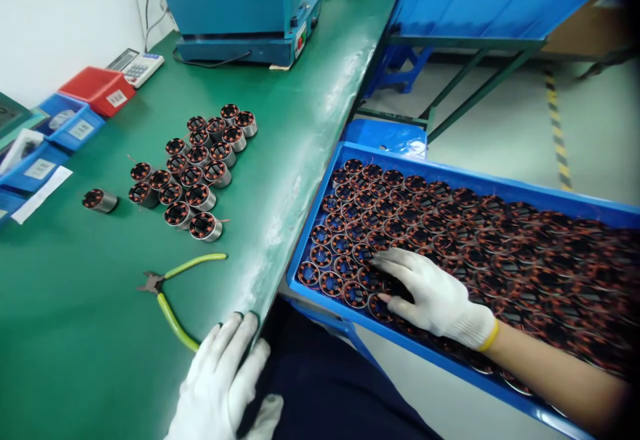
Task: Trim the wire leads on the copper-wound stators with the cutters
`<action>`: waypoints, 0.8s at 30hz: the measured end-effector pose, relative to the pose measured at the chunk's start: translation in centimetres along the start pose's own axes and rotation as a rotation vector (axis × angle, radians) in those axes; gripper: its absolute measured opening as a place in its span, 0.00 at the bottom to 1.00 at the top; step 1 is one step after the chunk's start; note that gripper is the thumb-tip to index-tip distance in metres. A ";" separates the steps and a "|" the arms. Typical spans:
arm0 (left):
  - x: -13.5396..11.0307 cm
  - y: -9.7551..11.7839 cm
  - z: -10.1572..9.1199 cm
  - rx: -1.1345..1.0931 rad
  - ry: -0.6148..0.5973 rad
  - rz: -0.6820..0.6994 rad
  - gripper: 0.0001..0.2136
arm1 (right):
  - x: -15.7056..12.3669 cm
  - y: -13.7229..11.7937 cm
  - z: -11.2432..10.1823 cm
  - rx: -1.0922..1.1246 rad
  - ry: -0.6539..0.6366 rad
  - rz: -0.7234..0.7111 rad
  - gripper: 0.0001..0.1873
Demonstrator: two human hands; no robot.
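Observation:
My left hand (220,373), in a white glove, lies at the green table's edge with its fingers stretched out and holding nothing. Beside it on the tabletop are cutting pliers (156,282) with yellow-green handles spread apart. My right hand (430,293), gloved in white with bare tips on some fingers, reaches over a blue tray (315,308) packed with round motor stators (345,267) wound in copper. Thumb and fingers are apart, touching the stators near the tray's front edge; none is lifted. More stators (199,197) stand grouped on the table, and a single one (100,201) sits to their left.
A blue machine (230,0) stands at the table's back. Along the wall side are a red bin (97,90), blue bins (75,123) and a calculator (143,69). Beyond the tray, a large blue crate (495,0) rests on a metal frame, with a blue stool (400,70) below.

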State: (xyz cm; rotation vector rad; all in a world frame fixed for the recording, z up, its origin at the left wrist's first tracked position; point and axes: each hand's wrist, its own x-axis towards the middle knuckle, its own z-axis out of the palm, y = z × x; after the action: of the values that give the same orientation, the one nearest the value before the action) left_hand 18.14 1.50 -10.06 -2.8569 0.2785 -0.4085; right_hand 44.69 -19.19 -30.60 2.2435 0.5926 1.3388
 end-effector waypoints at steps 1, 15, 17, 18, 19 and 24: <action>0.0 0.0 0.0 0.005 -0.010 0.000 0.19 | 0.0 0.1 -0.2 -0.001 0.008 0.000 0.27; -0.3 1.4 -0.9 -0.010 -0.039 -0.097 0.19 | 1.7 0.3 -3.4 0.089 0.077 -0.191 0.23; -0.4 1.5 -0.9 -0.015 -0.037 -0.106 0.20 | 2.4 0.3 -3.4 0.170 0.059 -0.293 0.24; -0.4 1.5 -0.8 -0.014 -0.037 -0.105 0.20 | 2.7 0.3 -3.3 0.207 0.061 -0.335 0.24; -0.4 1.5 -0.8 -0.013 -0.033 -0.105 0.20 | 2.8 0.3 -3.1 0.248 0.057 -0.371 0.24; -0.5 1.6 -0.8 -0.016 -0.032 -0.111 0.19 | 2.3 0.1 -2.6 0.371 -0.018 -0.490 0.26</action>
State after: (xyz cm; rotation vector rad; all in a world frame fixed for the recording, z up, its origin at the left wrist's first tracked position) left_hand 17.21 -0.10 -9.84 -2.9006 0.1187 -0.3830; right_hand 43.44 -17.53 -27.84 2.1686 1.3738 1.0173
